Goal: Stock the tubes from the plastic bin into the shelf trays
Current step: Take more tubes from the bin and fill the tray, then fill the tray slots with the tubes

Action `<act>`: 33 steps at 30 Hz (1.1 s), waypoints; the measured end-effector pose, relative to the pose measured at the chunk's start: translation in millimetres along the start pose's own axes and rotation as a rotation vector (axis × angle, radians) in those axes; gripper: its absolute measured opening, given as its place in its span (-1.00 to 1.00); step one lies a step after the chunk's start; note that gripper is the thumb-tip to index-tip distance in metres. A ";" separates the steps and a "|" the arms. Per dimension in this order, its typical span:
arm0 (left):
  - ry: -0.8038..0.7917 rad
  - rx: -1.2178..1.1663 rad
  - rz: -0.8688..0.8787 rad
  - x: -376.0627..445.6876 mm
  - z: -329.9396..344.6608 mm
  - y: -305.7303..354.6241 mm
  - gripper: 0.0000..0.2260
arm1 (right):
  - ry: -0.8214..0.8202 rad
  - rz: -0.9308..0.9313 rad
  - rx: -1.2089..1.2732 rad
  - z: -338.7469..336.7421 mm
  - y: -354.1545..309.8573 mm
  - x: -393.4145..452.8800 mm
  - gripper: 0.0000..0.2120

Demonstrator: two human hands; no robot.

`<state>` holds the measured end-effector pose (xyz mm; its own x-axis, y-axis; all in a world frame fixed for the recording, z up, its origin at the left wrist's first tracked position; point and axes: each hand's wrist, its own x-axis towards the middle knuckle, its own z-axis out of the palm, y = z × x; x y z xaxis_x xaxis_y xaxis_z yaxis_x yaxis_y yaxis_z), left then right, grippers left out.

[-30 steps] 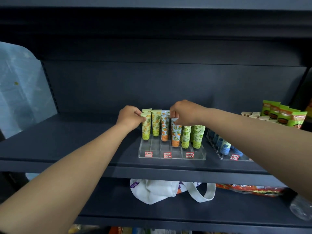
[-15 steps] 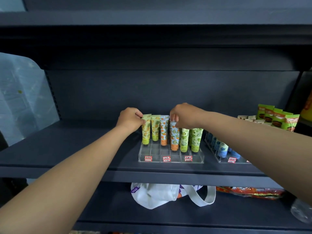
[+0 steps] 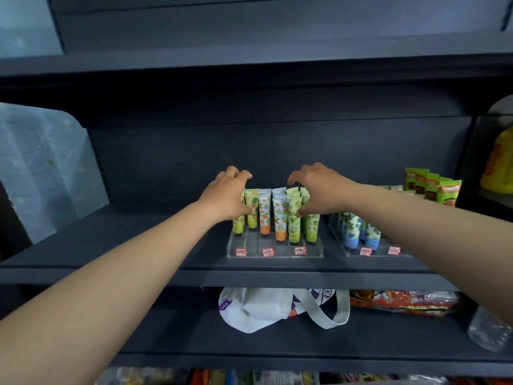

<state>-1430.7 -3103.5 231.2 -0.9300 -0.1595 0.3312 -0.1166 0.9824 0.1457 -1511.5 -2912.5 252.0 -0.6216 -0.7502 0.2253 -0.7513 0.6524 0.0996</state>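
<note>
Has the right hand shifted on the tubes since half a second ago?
Yes. Against the clear tray, the right hand has moved from pinching the tops of the middle tubes to the row's right end, fingers now spread.

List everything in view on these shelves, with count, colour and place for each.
clear tray: one, middle shelf, centre, red price tags in front
tubes: several; green, orange and yellow prints; upright in the clear tray
second clear tray: one, right of the first
blue tubes: a few, in the second clear tray
green packets: a row, far right of the shelf
white bag: one, lower shelf
orange packets: lower shelf, right
left hand: touching the tubes' left side
right hand: touching the tubes' right side
</note>
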 end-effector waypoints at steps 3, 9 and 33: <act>0.005 0.067 0.044 -13.7 2.7 16.2 -0.26 | 0.024 0.012 -0.002 2.2 4.2 -23.4 -0.23; 0.032 0.068 0.112 -44.5 25.7 51.0 -0.26 | 0.136 -0.011 0.030 25.3 18.0 -73.5 -0.17; -0.361 -0.221 0.069 -197.4 305.2 109.1 -0.47 | 0.217 -0.098 0.333 287.8 40.7 -239.6 -0.64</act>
<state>-1366.3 -2935.2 -102.8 -0.9999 -0.0116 0.0053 -0.0091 0.9390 0.3437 -1457.0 -2737.1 -76.9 -0.5094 -0.7437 0.4328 -0.8573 0.4821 -0.1805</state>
